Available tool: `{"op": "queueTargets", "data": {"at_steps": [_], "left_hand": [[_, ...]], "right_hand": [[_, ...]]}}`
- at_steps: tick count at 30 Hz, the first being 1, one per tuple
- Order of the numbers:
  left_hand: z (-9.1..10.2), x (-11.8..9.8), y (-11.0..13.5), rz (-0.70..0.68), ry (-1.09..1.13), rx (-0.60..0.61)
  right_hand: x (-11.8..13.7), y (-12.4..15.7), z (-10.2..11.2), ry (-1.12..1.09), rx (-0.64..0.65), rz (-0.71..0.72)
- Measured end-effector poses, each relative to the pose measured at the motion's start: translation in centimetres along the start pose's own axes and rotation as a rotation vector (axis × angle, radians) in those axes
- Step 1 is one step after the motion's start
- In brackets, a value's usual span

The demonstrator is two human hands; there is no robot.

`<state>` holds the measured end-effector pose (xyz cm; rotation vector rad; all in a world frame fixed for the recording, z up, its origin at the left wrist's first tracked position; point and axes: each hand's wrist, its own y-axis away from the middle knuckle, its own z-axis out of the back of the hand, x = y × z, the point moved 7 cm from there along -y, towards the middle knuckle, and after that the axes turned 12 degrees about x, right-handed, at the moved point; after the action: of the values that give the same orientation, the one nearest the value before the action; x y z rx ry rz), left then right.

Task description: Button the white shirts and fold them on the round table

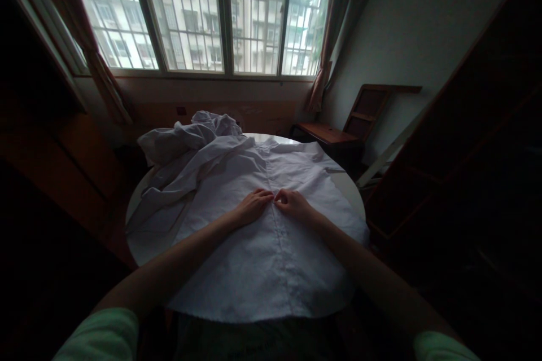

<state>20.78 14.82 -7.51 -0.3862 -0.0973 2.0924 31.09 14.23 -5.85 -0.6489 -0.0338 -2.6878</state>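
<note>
A white cloth garment [237, 271] lies spread over a round white table, and a stitched seam runs down its middle. Along that seam my left hand [254, 205] rests on the cloth, its fingers close together and the fingertips pinching the fabric edge. My right hand [293, 203] meets it from the other side, thumb and forefinger pinched on the same spot. Whatever small part lies between the fingertips is too small to make out. The garment's far left portion is bunched in a loose heap, while its near edge hangs over the table's front.
The table [138, 245] shows its pale rim at left and right. Behind it is a barred window [254, 28] with tied curtains [91, 53]. A wooden chair [330, 133] stands at the back right. Dark furniture [457, 141] flanks the right side, and a wooden cabinet [80, 152] the left.
</note>
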Motion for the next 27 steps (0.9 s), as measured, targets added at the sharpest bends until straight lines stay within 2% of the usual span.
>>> {"op": "queueTargets", "data": {"at_steps": [9,18,22,27], "left_hand": [[-0.3,0.0,0.0,0.036,-0.065,0.039],[0.7,-0.3,0.7,0.097,-0.153,-0.06],[0.8,-0.3,0.8,0.092,-0.121,-0.08],[0.7,-0.4,0.8,0.057,-0.049,-0.071]], "right_hand": [[-0.4,-0.1,0.0,-0.048,-0.071,-0.057],[0.0,0.0,0.1,0.001,-0.001,-0.019],[0.2,-0.1,0.2,0.005,0.025,0.007],[0.0,-0.2,-0.3,0.071,0.009,-0.031]]}}
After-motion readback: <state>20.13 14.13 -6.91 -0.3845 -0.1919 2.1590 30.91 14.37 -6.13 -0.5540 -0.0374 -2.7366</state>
